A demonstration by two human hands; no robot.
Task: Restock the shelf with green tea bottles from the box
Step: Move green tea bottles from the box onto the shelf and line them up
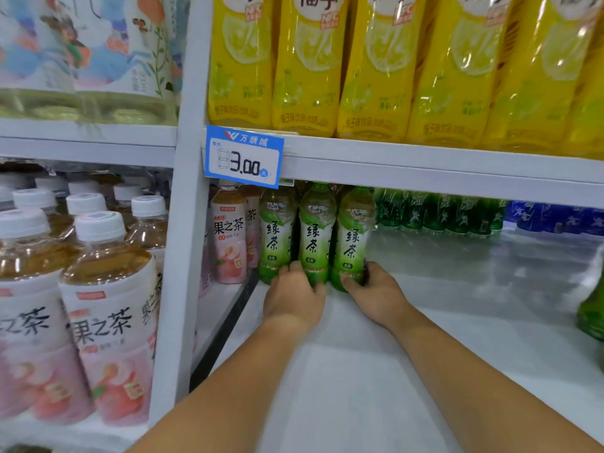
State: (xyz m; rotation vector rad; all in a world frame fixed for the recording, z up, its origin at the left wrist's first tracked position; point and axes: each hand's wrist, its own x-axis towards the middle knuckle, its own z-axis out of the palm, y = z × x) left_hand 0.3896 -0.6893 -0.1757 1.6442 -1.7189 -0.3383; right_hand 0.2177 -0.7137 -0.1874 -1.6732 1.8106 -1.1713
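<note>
White shelf upright (188, 223), blue price tag (244, 156), even light

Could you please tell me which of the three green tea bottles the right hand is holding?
The rightmost green tea bottle, nearest the dark green bottles; the right hand grips its base.

Bright, even light; glare on shelf (457, 256); blurred, bowed edges

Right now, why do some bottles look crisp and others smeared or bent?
Head view: the three clear plastic green tea bottles at centre are sharp; the pink-labelled peach tea bottles at the left edge are blurred; the wide lens slants the white metal shelf edge; glare streaks the yellow citrus drink bottles; the glossy white shelf floor shows hazy reflections.
</note>
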